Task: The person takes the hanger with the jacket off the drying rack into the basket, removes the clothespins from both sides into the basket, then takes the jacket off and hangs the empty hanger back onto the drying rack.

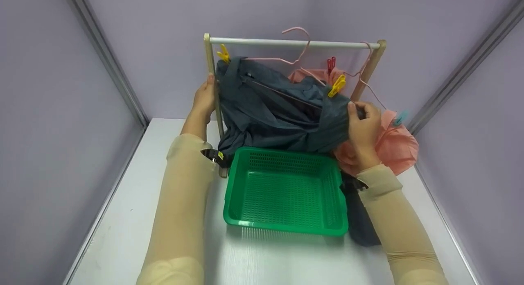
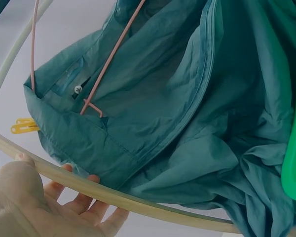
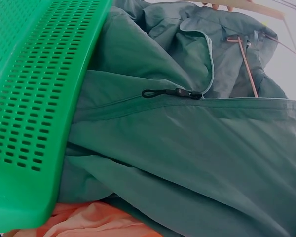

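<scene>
A grey-blue zip jacket (image 1: 278, 113) hangs crookedly from a pink hanger (image 1: 303, 51), held by yellow clothes pegs (image 1: 337, 86) at either end. My left hand (image 1: 204, 97) holds the left wooden post of the rack beside it; in the left wrist view the fingers (image 2: 81, 202) pass behind the post (image 2: 89, 185). At the jacket's right edge, my right hand (image 1: 365, 123) pinches the cloth between thumb and fingers. A black zip pull (image 3: 172, 93) shows on the jacket in the right wrist view, where the right fingers are out of sight.
A green plastic basket (image 1: 286, 231) stands in front of the rack. Behind my right hand hangs a pink garment (image 1: 399, 148) with red (image 1: 331, 64) and light blue (image 1: 400, 118) pegs. Dark cloth (image 1: 362, 223) lies right of the basket. Grey walls enclose the white table (image 1: 262, 262).
</scene>
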The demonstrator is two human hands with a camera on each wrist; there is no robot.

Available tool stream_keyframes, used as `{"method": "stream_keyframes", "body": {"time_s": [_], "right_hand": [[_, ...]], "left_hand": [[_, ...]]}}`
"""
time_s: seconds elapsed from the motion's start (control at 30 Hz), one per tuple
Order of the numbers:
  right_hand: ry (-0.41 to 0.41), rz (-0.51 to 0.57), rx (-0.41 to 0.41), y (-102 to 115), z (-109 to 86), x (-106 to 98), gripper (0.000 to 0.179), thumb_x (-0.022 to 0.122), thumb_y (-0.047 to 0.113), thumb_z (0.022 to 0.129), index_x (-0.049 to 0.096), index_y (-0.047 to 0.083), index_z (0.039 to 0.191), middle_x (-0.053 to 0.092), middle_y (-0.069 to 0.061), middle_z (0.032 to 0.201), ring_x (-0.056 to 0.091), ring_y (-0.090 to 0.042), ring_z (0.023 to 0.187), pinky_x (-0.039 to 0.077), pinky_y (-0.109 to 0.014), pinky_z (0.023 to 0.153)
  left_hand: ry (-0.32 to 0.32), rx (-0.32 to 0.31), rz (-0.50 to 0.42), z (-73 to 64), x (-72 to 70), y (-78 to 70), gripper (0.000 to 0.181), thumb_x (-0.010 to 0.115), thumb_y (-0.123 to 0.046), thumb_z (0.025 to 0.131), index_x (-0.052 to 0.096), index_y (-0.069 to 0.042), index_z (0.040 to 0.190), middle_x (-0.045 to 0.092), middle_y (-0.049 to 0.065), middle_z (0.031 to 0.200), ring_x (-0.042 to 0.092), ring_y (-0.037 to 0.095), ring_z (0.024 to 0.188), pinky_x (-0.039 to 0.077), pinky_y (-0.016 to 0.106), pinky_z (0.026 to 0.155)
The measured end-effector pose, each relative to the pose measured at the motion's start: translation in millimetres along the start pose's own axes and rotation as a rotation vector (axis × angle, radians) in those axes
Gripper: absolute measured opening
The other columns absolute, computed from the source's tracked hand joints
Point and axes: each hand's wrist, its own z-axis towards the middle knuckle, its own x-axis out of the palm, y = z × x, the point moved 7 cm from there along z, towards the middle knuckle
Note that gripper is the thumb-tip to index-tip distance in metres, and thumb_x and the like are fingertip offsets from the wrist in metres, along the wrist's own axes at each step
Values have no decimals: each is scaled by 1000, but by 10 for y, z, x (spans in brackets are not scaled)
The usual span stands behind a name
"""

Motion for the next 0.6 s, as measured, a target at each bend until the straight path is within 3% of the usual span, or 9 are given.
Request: {"method": "stream_keyframes", "body": {"time_s": [0.27, 0.43, 0.53, 0.6], "right_hand": [[-36, 50, -88, 16, -4, -153, 31, 67, 25, 98, 70, -5, 102, 66, -12, 99, 53, -15, 98, 40, -26, 93], [-91, 121, -126, 32, 2, -262, 20, 69, 14, 96, 69, -6, 93, 66, -11, 91, 54, -9, 91, 42, -24, 87], [-102, 148, -119, 45, 9, -295, 13, 69, 8, 95, 69, -5, 92, 65, -9, 90, 53, -5, 88, 42, -23, 85], [-106, 141, -118, 66, 22, -307, 13, 67, 5, 96, 68, -8, 94, 64, -8, 90, 52, -4, 88, 40, -22, 90]], "left_hand": [[-6, 6, 0, -25, -8, 8, 73, 26, -64, 102, 44, -12, 150, 47, 12, 149, 45, 25, 133, 39, 40, 109], [-19, 5, 25, -36, -19, 13, 74, 25, -64, 103, 47, -9, 147, 50, 13, 144, 47, 25, 129, 40, 38, 107], [-25, 4, 27, -38, -29, 7, 74, 25, -64, 102, 46, -9, 148, 50, 14, 145, 47, 25, 131, 40, 39, 107], [-28, 2, 29, -41, -38, 5, 75, 25, -65, 102, 44, -10, 150, 50, 14, 146, 47, 26, 133, 39, 39, 109]]}}
